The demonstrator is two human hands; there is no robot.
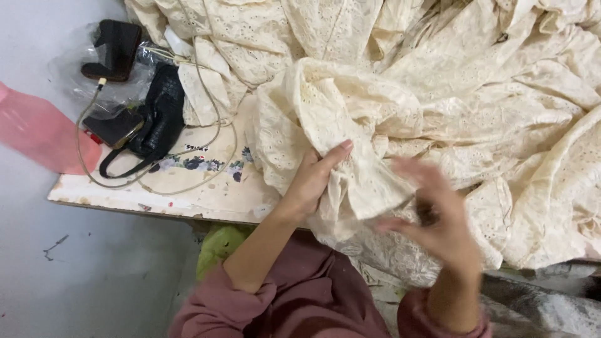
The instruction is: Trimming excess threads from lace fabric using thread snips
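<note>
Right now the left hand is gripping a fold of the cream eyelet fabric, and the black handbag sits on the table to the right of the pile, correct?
Not quite. The left hand does grip the cream eyelet fabric, but the black handbag lies to the left of the pile, near the table edge, by a cable and plastic wrap. The head view shows it.

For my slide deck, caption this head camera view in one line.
Left hand grips cream eyelet fabric at a worktable; blurred right hand alongside.

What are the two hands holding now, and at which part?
The left hand grips a bunched fold of the cream eyelet fabric near its lower edge. The right hand is motion-blurred beside that fold; whether it holds anything cannot be told.
</note>
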